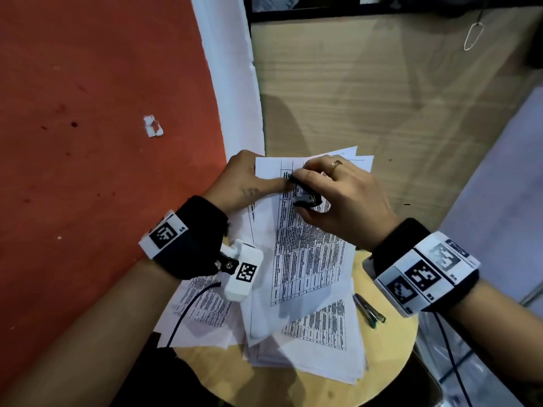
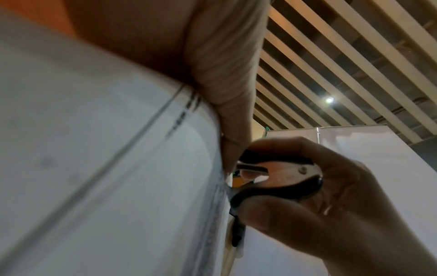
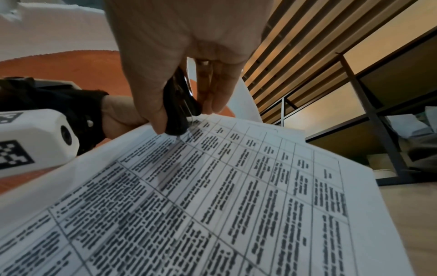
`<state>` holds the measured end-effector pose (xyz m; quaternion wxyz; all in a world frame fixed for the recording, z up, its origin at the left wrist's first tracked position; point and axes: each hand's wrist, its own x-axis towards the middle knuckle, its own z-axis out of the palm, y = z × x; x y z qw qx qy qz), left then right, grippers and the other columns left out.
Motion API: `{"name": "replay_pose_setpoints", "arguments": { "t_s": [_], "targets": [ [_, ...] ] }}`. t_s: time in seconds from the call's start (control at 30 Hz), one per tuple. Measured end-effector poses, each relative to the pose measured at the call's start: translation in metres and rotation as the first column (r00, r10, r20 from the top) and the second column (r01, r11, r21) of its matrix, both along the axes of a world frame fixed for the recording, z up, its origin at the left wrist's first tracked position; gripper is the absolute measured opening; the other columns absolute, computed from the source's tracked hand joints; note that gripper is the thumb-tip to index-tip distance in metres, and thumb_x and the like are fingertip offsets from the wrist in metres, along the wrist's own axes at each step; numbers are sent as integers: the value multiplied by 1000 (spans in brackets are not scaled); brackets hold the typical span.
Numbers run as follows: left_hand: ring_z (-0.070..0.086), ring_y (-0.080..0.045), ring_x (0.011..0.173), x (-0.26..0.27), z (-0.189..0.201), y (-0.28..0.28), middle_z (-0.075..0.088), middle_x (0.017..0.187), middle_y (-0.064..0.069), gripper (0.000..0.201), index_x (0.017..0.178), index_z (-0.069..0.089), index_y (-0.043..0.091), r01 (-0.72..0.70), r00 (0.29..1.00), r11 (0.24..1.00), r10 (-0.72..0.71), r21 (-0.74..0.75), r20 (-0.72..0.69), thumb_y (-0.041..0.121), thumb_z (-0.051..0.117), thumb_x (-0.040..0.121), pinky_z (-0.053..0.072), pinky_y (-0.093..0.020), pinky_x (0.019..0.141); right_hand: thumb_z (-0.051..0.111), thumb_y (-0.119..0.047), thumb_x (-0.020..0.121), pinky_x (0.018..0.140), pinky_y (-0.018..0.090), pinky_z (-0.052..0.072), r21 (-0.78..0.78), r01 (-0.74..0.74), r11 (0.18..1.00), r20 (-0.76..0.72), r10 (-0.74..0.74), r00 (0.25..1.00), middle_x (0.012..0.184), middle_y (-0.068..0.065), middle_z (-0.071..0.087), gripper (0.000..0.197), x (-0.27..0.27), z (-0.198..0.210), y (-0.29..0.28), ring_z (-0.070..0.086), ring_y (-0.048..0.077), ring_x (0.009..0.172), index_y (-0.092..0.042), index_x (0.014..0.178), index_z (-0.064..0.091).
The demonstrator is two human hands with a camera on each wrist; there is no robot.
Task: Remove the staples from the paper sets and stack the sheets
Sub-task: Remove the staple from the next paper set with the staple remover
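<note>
- Your left hand (image 1: 238,177) holds up one paper set (image 1: 308,245) by its top left corner. The thumb lies flat on the front of the top sheet, and the fingers are hidden behind the paper, so the corner is pinched between them.
- Your right hand (image 1: 343,198) grips a black staple remover (image 1: 307,198). Your thumb is on one side of it and your fingers curl round the other side.
- In the left wrist view, the staple remover (image 2: 276,179) is squeezed between the thumb and a finger, and its metal tip is right at the edge of the paper.
- In the right wrist view, the tip of the staple remover (image 3: 177,110) touches the top sheet near the top left corner, just beside your left thumb.
- The sheet you hold is full of printed boxes and dark lines of writing. It is too blurry to read.
- I cannot see the staple itself.
- More printed sheets (image 1: 320,333) lie in a loose, messy pile on the round wooden table (image 1: 390,342), under the set you hold.
- A pen (image 1: 370,311) lies on the table just to the right of the pile.
- A red wall (image 1: 88,113) is on your left, with a small torn white scrap (image 1: 152,126) stuck on it.
</note>
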<state>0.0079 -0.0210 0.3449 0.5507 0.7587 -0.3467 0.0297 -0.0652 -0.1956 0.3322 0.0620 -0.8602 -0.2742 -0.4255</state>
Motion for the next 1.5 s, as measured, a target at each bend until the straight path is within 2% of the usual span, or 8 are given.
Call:
{"name": "replay_pose_setpoints", "arguments": {
  "t_s": [0.13,0.37,0.67,0.9,1.0,1.1,1.3,1.5],
  "targets": [
    [55,-8,74,-3,1,0,65,78,-6,30,77,75,19,21,999,1000,-21,-5,-28,41,75,56,43,-31,69,61,-30,75,46,38,51,9,-4,1000,25,3,1000,97,7,66,34,0,2,1,62,29,85,-11,103,65],
    [55,3,68,-9,2,0,65,68,13,9,67,74,32,55,998,998,-55,-2,-35,29,79,60,44,-15,61,69,-20,73,46,40,51,39,-32,999,44,30,999,93,10,66,30,3,-1,4,62,31,81,-7,100,66],
    [52,-7,69,-2,-2,2,60,69,-1,38,71,71,7,-38,999,999,38,-4,-10,41,75,55,40,-28,65,69,-20,71,45,38,50,-20,-10,1000,44,11,999,93,8,66,31,5,0,6,59,30,79,-8,100,67],
    [47,8,59,-8,1,5,54,53,21,10,54,69,30,20,1000,1000,-20,14,-2,32,76,60,37,-13,53,67,-19,73,44,37,49,-48,-5,999,49,8,999,91,8,65,27,6,1,8,58,29,80,-8,97,67],
    [50,9,60,-8,4,8,60,58,20,15,58,71,30,65,998,998,-65,11,-22,17,73,66,40,-10,55,67,-19,73,46,35,50,-54,-27,998,61,30,998,88,9,65,25,7,1,7,60,30,76,-7,95,67],
    [54,5,65,-7,5,9,64,66,16,8,69,72,24,81,996,996,-80,23,-32,18,74,65,44,-13,60,70,-17,72,46,33,50,-74,-33,997,77,39,996,83,10,65,22,9,1,6,60,30,72,-4,90,68],
    [63,-2,80,-1,0,14,73,85,9,27,90,72,20,167,976,986,-166,-5,-139,19,78,63,51,-17,76,69,-17,76,49,37,51,-48,-68,997,60,71,996,82,9,65,19,14,-1,5,60,31,73,-4,89,67],
    [65,4,79,-3,-9,8,73,80,16,27,93,67,15,164,972,984,-174,-76,-159,-7,62,79,49,-12,73,71,-19,75,54,34,52,75,-88,993,56,84,995,82,7,68,20,11,-8,6,63,29,72,-5,89,69]
  ]
}}
